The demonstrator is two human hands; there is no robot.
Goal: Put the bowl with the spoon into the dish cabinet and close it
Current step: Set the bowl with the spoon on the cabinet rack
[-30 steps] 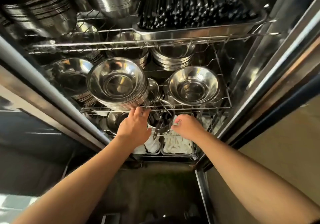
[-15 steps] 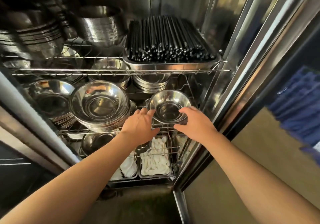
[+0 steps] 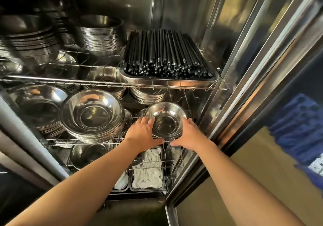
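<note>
A small steel bowl (image 3: 166, 119) sits at the right end of the middle wire shelf (image 3: 57, 141) inside the open steel dish cabinet (image 3: 216, 38). My left hand (image 3: 142, 134) cups the bowl's left side and my right hand (image 3: 189, 134) cups its right side, thumbs under the front rim. No spoon shows in the bowl. White spoons (image 3: 148, 169) lie in trays on the bottom shelf, below my hands.
A tall stack of wide steel bowls (image 3: 91, 115) stands just left of my hands, with more stacks behind. A tray of black chopsticks (image 3: 167, 54) fills the upper shelf's right. The door frame (image 3: 262, 78) runs along the right, with something blue (image 3: 300, 131) beyond it.
My hands rose from the lower shelf to the small bowl on the middle shelf and closed around it. The view tilted up, showing more of the cabinet's upper shelf.
</note>
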